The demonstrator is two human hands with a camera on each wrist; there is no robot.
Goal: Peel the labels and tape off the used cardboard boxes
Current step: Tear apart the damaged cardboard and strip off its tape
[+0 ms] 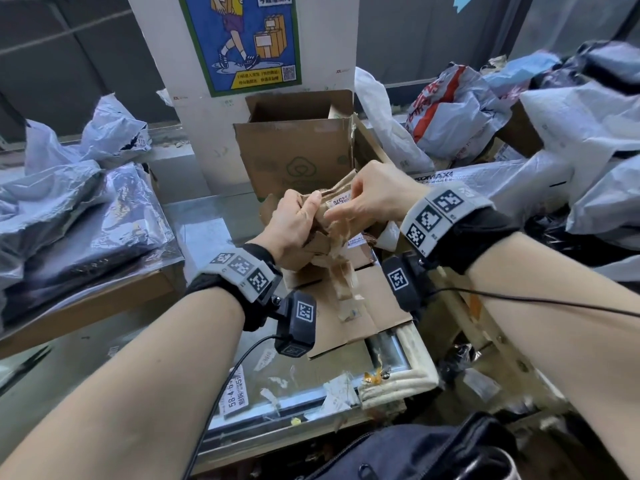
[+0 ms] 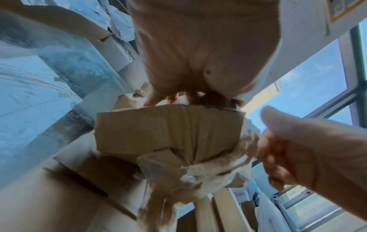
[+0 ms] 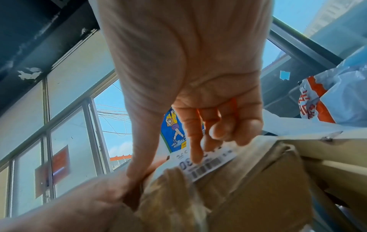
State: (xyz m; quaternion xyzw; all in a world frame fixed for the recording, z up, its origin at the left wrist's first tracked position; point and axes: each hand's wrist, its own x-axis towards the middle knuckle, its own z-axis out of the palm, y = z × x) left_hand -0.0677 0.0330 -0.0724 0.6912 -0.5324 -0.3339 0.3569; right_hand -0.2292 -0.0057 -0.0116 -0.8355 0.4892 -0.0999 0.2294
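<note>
I hold a small crumpled cardboard box (image 1: 320, 221) over the table between both hands. My left hand (image 1: 310, 209) grips its left end, fingers curled round the edge; the left wrist view has the box (image 2: 168, 130) under my palm. My right hand (image 1: 341, 211) pinches a white barcode label (image 1: 341, 202) on the box's top. In the right wrist view the index fingertip lies on the label (image 3: 210, 163) and the thumb runs under its edge. Strands of peeled brown tape (image 1: 343, 275) hang from the box, and the tape (image 2: 164, 196) also shows in the left wrist view.
An open cardboard box with a green logo (image 1: 294, 161) stands behind against a pillar with a blue poster (image 1: 242, 39). Flattened cardboard (image 1: 349, 317) lies below my hands. Grey mail bags (image 1: 69, 202) pile at left and right. Peeled labels (image 1: 235, 393) litter the metal table (image 1: 201, 237).
</note>
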